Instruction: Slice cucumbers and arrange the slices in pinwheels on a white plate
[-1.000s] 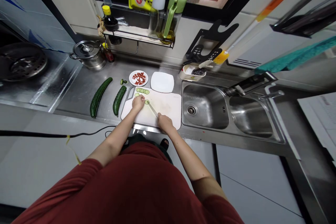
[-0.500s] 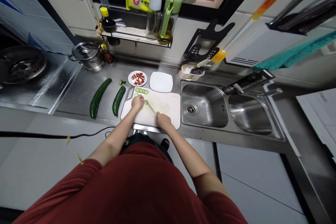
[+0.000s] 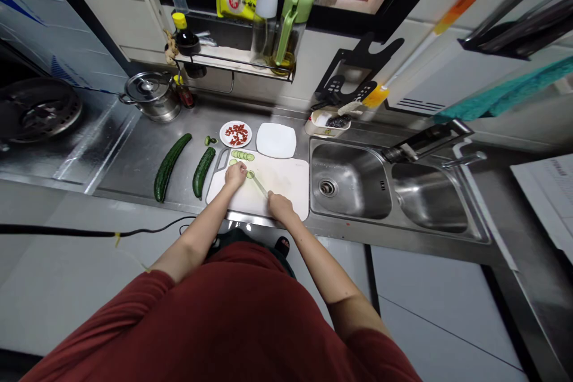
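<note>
R hand [image 3: 281, 208]: fingers clamped round the knife [image 3: 260, 184] handle, blade slanting fwd & left, tip at a round cucumber slice [image 3: 250, 175]; can't tell if it's cutting in. L hand [image 3: 235, 175]: fingers bent, close together, tips just beside that slice; can't tell if they grip anything. All over the white cutting board [image 3: 289, 182]. Nr its far L corner: overlapping row of slices [image 3: 243, 156], plus another bit of cucumber [image 3: 233, 162] just beyond L hand. Past the far edge: round plate [image 3: 222, 135] w/ red bits [image 3: 237, 132], then white square plate [image 3: 276, 140] to its R. Left of board on the counter [image 3: 129, 170]: shorter cucumber [image 3: 204, 172], small green pieces [image 3: 210, 140], longer cucumber [image 3: 172, 167] further out. Dbl sink [image 3: 351, 191] R of board. Lidded pot [image 3: 156, 104] at back L.
</note>
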Available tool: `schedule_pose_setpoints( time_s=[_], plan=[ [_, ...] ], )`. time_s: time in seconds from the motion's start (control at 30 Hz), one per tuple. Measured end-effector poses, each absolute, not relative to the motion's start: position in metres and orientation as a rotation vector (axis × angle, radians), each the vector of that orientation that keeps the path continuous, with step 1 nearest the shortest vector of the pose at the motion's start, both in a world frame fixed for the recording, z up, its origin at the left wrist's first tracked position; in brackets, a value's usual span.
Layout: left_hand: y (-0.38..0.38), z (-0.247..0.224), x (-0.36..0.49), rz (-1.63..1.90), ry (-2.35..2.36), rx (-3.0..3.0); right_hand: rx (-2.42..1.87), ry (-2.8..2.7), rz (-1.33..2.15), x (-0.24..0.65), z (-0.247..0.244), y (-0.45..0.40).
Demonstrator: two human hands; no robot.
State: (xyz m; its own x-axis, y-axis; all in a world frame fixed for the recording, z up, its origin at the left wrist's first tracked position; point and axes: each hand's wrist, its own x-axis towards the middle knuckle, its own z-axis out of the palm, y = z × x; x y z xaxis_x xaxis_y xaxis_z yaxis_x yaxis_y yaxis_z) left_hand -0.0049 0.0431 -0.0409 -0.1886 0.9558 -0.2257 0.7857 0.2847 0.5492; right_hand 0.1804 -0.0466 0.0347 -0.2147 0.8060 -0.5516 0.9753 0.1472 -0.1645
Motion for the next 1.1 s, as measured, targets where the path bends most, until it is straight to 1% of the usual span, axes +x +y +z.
schedule_pose_setpoints(
  time_s=[1.1],
  plan=[
    [0.0406, -0.0329, -0.0027, 0.418, 2.032, 1.544, 1.720, 2.079, -0.736, 0.1805, 0.0389, -0.0429]
  ],
)
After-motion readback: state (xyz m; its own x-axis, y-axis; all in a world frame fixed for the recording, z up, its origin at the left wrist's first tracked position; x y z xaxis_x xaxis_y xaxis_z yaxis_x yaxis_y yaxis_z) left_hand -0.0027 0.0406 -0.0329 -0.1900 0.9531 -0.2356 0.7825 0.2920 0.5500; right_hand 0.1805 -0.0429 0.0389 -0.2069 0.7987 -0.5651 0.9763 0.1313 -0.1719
